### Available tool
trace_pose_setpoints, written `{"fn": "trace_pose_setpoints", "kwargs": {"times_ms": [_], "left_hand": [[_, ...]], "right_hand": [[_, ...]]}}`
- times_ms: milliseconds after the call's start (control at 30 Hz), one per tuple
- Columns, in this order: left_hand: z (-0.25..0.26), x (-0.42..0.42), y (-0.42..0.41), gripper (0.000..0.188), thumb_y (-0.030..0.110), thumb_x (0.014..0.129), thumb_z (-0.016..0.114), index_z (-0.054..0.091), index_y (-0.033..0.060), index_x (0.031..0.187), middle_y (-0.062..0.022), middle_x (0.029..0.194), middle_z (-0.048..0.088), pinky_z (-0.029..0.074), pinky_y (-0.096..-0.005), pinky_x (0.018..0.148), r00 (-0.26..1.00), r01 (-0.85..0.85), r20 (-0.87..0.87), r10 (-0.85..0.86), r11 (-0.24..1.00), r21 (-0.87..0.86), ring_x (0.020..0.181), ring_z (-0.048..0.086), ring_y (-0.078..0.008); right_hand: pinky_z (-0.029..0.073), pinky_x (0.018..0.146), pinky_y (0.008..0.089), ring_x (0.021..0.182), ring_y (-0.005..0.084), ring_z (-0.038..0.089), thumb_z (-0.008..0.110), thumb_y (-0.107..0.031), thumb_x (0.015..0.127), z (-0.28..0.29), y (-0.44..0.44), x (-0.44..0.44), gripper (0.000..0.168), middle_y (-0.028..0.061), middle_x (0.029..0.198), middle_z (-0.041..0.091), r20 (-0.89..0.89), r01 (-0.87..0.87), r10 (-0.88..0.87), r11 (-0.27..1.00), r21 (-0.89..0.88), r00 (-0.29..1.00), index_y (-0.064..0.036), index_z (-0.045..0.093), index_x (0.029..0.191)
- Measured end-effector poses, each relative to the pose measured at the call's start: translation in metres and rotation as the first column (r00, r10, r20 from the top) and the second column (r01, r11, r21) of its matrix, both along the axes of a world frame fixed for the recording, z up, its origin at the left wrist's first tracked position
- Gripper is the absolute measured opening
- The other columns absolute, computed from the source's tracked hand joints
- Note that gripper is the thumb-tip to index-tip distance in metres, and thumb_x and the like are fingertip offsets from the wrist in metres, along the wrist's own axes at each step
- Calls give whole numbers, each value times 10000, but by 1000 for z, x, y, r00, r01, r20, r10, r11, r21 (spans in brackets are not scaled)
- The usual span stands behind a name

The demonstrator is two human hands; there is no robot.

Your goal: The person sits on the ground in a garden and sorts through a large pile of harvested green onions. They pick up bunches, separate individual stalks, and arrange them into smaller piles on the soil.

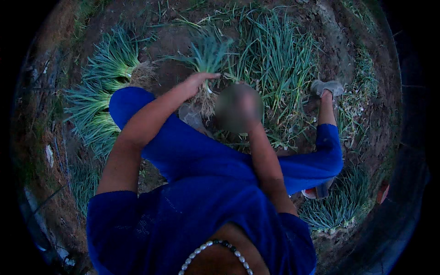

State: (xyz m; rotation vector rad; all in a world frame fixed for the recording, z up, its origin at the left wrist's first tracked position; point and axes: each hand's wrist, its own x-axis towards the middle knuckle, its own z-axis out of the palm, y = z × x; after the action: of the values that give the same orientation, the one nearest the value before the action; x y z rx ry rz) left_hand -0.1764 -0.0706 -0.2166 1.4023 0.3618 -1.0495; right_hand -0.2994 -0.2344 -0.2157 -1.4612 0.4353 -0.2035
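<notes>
My left hand (197, 83) is around the stems of a small bunch of green onions (208, 56). The green leaves fan out beyond my fingers, and pale stalks and tangled roots hang on the near side. Close by on the right is my right hand (244, 103), covered by a round blurred patch, so its fingers and anything in them are hidden. Just past it lies a large loose heap of green onions (278, 51), its leaves pointing away from me.
Several tied green onion bundles (118, 62) lie at the left, beside my bent knee (132, 103). More green onions (338, 202) are at the lower right, near a brick-coloured object (382, 193). Peeled scraps (354, 106) litter the soil beyond my right foot (326, 88).
</notes>
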Motion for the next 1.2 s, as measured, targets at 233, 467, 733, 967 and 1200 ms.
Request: {"fn": "trace_pose_setpoints", "kwargs": {"times_ms": [233, 467, 733, 967, 1200], "left_hand": [[36, -17, -34, 200, 227, 739, 680, 597, 63, 819, -2, 627, 532, 432, -256, 418, 995, 95, -26, -98, 989, -116, 463, 492, -105], [28, 5, -29, 196, 209, 732, 690, 579, 80, 829, 16, 611, 497, 405, -241, 439, 1000, -21, -10, 19, 988, -152, 483, 472, -95], [34, -4, -31, 154, 184, 725, 693, 596, 79, 781, 12, 591, 482, 405, -256, 432, 991, 9, 135, 5, 995, -103, 477, 467, -104], [58, 19, -26, 177, 182, 731, 687, 598, 63, 827, 20, 644, 498, 447, -263, 473, 986, -86, 131, 103, 988, -129, 539, 494, -104], [51, 7, -28, 194, 188, 739, 677, 602, 55, 859, 23, 649, 494, 432, -259, 477, 996, -67, 49, 73, 992, -110, 526, 481, -92]], "right_hand": [[427, 625, 275, 674, 137, 520, 546, -163, 834, -4, 15, -12, 202, 77, 762, 583, 115, 63, -43, 983, -175, 992, 27, 568, 900], [423, 741, 261, 820, 154, 542, 564, -249, 828, -36, -10, -14, 335, 100, 888, 594, -223, 107, -65, 977, 183, 973, 33, 568, 1008], [330, 437, 236, 470, 90, 425, 644, -183, 778, 1, -1, -14, 165, -12, 609, 500, -239, -137, 203, 954, 267, 950, -57, 547, 733], [444, 574, 301, 606, 174, 548, 602, -269, 797, -111, -85, -91, 294, 70, 720, 605, -296, 169, -208, 974, -152, 932, 16, 602, 873], [450, 662, 247, 708, 130, 557, 656, -198, 770, 6, -28, -16, 307, 66, 799, 617, 7, -103, 102, 994, 33, 995, 54, 589, 932]]}}
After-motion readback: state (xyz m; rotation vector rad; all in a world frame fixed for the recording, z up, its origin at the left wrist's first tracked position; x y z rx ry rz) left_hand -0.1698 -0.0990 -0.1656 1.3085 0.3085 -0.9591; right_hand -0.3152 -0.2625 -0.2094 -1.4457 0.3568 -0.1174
